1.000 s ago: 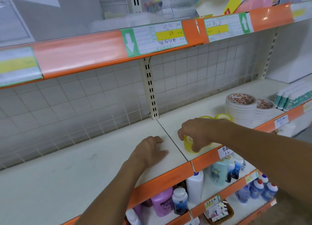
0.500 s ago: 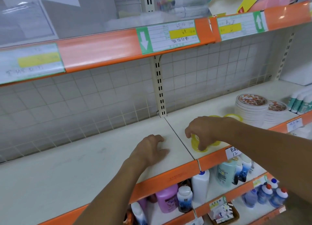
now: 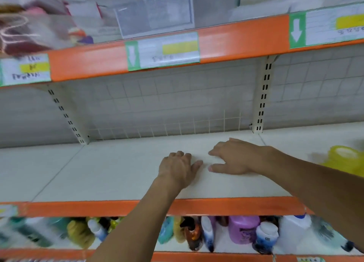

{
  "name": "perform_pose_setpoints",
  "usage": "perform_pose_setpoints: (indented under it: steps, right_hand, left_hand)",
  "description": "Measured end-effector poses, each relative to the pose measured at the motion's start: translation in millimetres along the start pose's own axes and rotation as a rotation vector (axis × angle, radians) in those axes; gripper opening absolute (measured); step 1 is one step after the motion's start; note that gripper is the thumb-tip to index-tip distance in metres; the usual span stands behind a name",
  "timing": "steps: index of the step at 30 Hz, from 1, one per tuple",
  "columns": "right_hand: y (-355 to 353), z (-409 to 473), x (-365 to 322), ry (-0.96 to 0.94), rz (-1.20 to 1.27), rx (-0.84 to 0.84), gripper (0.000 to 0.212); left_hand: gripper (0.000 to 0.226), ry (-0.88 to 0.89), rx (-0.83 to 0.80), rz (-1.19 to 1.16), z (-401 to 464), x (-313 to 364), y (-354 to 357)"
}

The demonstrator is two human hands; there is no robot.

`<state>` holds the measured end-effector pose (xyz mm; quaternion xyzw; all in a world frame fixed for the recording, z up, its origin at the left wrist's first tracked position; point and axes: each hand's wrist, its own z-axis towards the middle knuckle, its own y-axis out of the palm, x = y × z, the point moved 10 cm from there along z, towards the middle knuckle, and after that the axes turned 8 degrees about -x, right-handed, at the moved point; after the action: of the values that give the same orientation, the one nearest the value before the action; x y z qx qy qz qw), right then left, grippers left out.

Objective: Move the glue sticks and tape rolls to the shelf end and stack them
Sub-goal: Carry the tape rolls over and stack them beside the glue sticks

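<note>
both my hands lie flat and empty on the shelf (image 3: 118, 173), left hand (image 3: 178, 168) just beside right hand (image 3: 234, 159), probably steadying me; the yellow tape rolls (image 3: 343, 159) sit blurred off to my right, ungripped, no glue sticks visible

Your yellow tape rolls (image 3: 343, 159) are smeared by motion blur and cut off by your right forearm and the right edge. The price labels (image 3: 163, 52) stay unreadable, and the lower-shelf bottles (image 3: 243, 229) blur towards the left.
</note>
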<state>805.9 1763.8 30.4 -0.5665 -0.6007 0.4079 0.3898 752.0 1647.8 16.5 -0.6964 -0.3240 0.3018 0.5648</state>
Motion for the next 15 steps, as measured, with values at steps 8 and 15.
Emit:
perform_pose_setpoints:
  steps: [8,15]
  right_hand:
    - [-16,63,-111,-0.152,0.047,-0.015,0.074]
    - [-28,119,-205,-0.247,-0.029,0.002,0.072]
  left_hand:
    - [0.065,-0.266,-0.022,-0.027,-40,-135,16]
    - [0.069,-0.458,-0.029,-0.035,-75,-229,23]
